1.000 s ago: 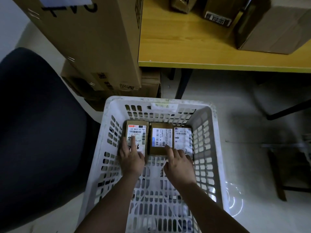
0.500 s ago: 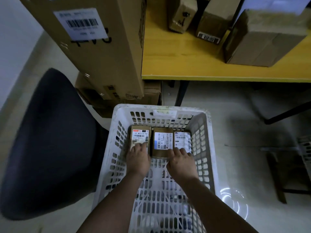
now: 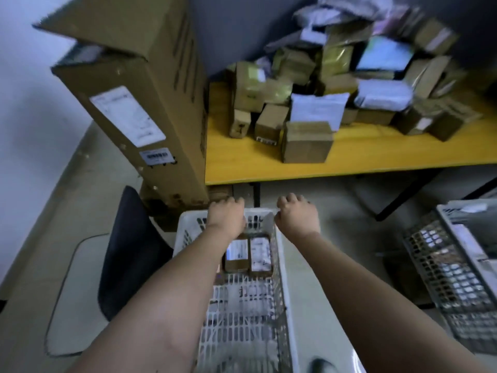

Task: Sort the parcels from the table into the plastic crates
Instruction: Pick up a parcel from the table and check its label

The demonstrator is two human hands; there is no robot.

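Observation:
A white plastic crate [image 3: 282,265] stands on the floor in front of me. Two small brown parcels with white labels, one [image 3: 236,255] beside the other [image 3: 260,254], lie side by side at its far end. My left forearm covers the spot to their left. My left hand [image 3: 226,214] and my right hand [image 3: 297,215] hover over the crate's far rim with the fingers loosely curled down, holding nothing. Beyond them a yellow table [image 3: 376,160] carries a heap of cardboard boxes [image 3: 306,142] and grey mailer bags [image 3: 382,96].
A tall cardboard box [image 3: 150,103] leans against the table's left end. A dark chair [image 3: 126,251] stands left of the crate. More grey-white crates [image 3: 457,273] with parcels sit on the floor at the right. The picture is motion-blurred.
Both hands have lifted off the parcels in the crate and risen to its far rim. My view has tilted up, bringing the tabletop's parcel heap into sight.

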